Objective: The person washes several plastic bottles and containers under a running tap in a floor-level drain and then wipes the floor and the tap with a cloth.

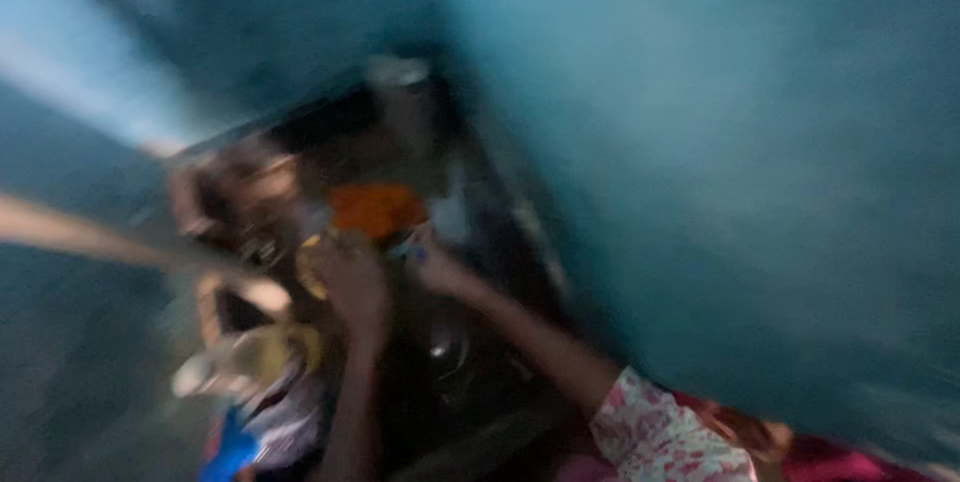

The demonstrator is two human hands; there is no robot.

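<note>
Blurred orange-filled container [375,210] by hands

My left grip [350,277] and right grip [440,267] sit deep in a crowded, badly blurred corner. At twelve o'clock an orange thing [375,207] and a dark pot [400,102] block the way. From one to four o'clock the teal wall [720,172] shuts me in. At nine o'clock blurred vessels [235,192] crowd close; at seven, more clutter [250,362]. Open room shows only far out at nine, over the grey floor [60,342].
</note>
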